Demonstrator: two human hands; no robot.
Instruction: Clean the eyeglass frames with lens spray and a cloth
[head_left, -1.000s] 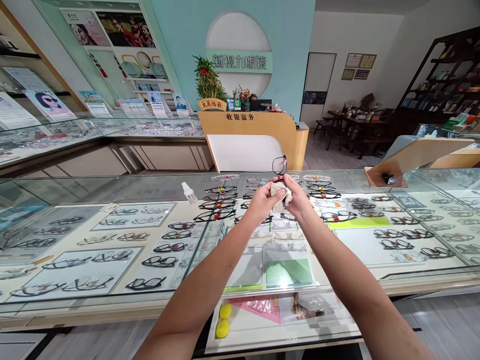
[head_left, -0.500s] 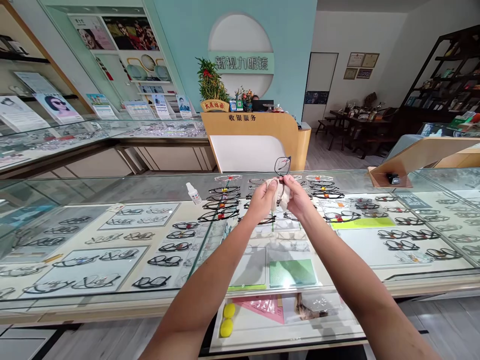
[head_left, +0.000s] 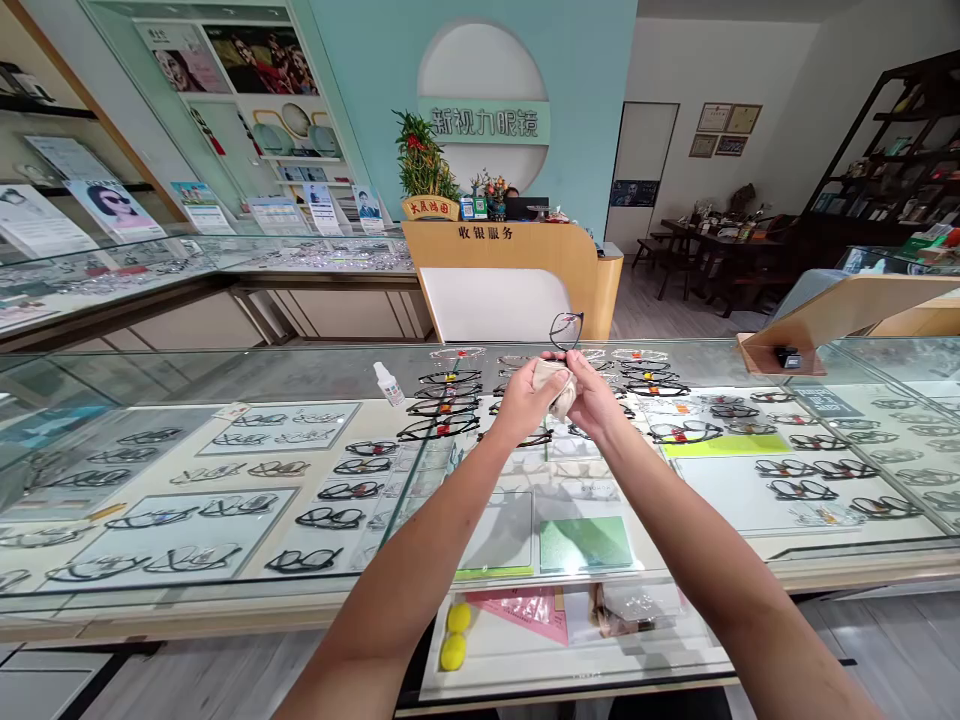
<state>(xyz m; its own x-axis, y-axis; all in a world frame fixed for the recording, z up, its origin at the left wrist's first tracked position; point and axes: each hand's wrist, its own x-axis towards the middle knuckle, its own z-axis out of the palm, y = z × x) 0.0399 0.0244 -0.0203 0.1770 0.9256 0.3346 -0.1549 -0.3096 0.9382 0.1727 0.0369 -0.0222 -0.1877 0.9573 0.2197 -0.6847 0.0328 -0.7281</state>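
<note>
Both hands meet above the glass display counter [head_left: 480, 590]. My left hand [head_left: 523, 398] is closed on a crumpled pale cloth [head_left: 551, 385], its thumb pressed on top. Dark-framed eyeglasses [head_left: 566, 330] are gripped in my right hand [head_left: 594, 395], with one lens standing up above the fingers. The cloth wraps around the other part of the frame, which is mostly hidden between the hands. A small white bottle [head_left: 388, 384] stands on the glass to the left of my hands.
Rows of eyeglasses [head_left: 438, 428] lie inside the counter on both sides. A wooden stand [head_left: 832, 310] rises at right. Below, an open drawer [head_left: 517, 675] holds yellow round cases [head_left: 454, 638] and a pink triangular sheet [head_left: 536, 612]. Beyond stands a wooden reception desk [head_left: 517, 255].
The cloth has shifted and bunched over the lower lens, and my left thumb now lies across it. The eyeglasses stay nearly in place.
</note>
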